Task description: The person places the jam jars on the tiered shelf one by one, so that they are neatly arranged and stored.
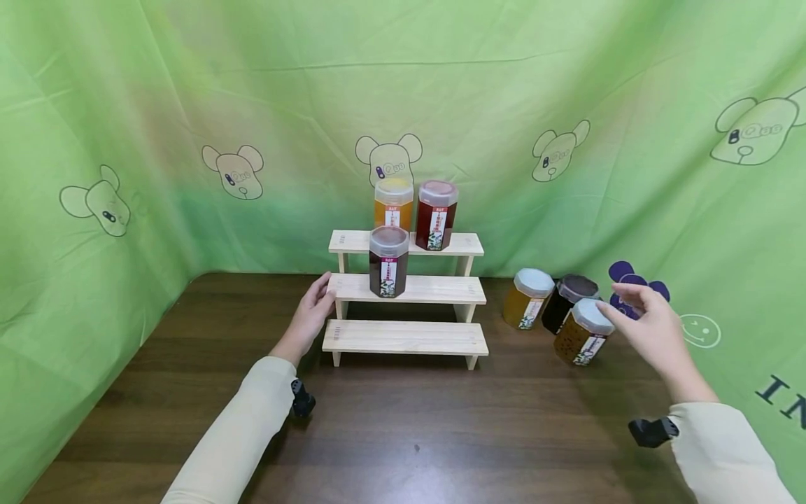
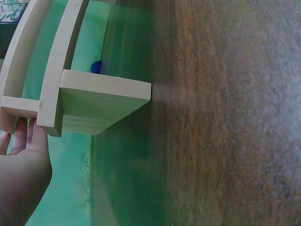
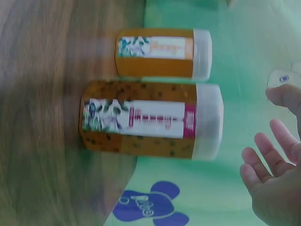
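A pale wooden three-step stand stands mid-table, and my left hand touches the left end of its middle step. In the left wrist view, the fingers lie against the stand's side, fairly straight. My right hand is spread beside the white lid of a speckled amber jar. The right wrist view shows a gap between its fingers and that lid. Behind this jar are a plain amber jar and a dark jar. A dark purple jar sits on the middle step.
On the top step stand a yellow-orange jar and a red jar. A green printed curtain hangs behind and along both sides of the brown wooden table. The bottom step lies nearest the front.
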